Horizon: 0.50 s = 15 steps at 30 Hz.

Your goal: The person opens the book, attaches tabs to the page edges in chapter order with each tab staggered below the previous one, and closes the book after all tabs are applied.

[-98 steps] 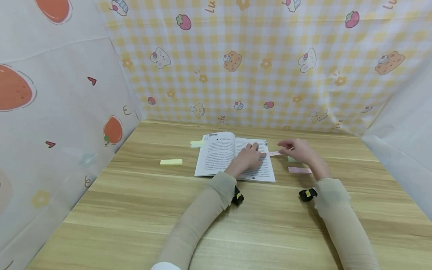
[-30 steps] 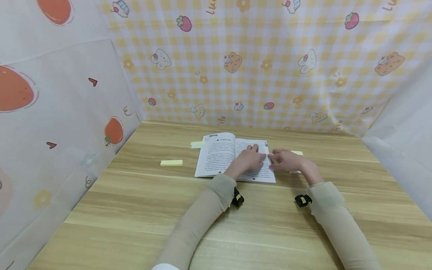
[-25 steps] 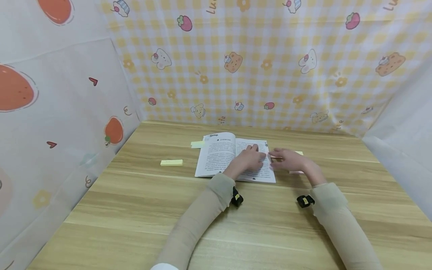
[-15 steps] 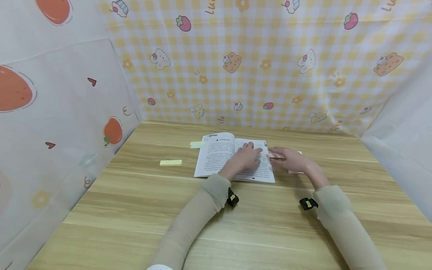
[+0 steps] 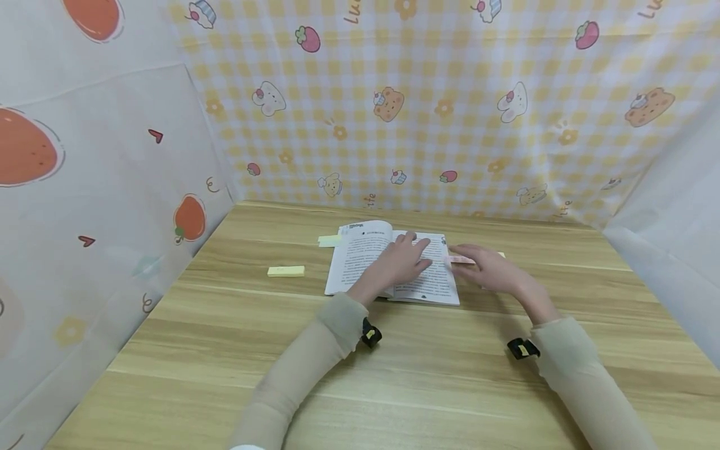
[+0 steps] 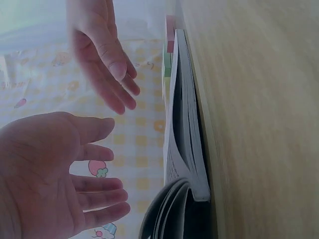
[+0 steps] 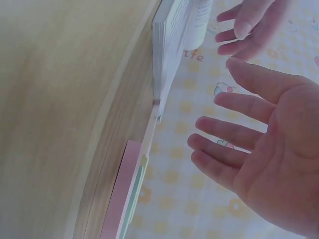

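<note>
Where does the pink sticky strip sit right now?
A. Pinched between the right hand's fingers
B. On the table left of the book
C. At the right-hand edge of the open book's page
C. The pink strip sticks out from the book's right page edge; both wrist views show open hands holding nothing.

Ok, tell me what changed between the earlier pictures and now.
The right hand carried a pink sticky strip to the right edge of the open book, let it go and now hovers open. The left hand lifted its palm off the page and shifted leftward. The book, the yellow note pad and the table stayed put.
</note>
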{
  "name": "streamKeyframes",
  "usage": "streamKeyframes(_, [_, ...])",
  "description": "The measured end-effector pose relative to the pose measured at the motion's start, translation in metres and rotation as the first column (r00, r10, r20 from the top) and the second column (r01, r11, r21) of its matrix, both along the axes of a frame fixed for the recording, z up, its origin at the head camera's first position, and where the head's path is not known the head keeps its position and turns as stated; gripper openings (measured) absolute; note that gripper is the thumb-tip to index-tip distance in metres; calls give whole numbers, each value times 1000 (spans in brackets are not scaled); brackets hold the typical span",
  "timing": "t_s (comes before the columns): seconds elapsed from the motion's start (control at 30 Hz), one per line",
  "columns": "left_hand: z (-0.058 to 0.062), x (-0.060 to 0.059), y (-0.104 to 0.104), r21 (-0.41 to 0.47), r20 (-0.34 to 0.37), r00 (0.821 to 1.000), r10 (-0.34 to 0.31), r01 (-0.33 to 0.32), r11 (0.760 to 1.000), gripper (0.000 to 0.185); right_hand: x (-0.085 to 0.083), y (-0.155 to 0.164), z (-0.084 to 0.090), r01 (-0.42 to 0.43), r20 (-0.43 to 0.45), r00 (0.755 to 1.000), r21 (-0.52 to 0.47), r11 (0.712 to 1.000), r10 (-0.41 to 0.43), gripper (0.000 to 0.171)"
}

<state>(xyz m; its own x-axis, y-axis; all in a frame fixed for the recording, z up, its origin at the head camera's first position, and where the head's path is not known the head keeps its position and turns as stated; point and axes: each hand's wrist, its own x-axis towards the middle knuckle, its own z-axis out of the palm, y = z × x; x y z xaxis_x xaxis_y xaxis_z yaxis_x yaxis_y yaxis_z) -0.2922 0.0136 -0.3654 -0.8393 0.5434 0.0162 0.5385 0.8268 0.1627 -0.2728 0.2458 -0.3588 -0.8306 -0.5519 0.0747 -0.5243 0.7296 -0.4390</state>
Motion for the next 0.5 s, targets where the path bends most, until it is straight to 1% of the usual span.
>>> streamKeyframes(0.2, [1,4,-6,-8,7,1000,20,-20,1000,56,7,1,-2,7,-25,1000,14,1000,-6,55])
streamKeyframes(0.33, [0,5,-13,10,20,999,26,-26,1000,56,10,0,-2,-2,-39,999,20,1000,3,55])
streamKeyframes(0.5, [-1,7,-24,19,18,999,26,-27,999,56,14,-1,-1,-6,-29,1000,26,1000,7,56])
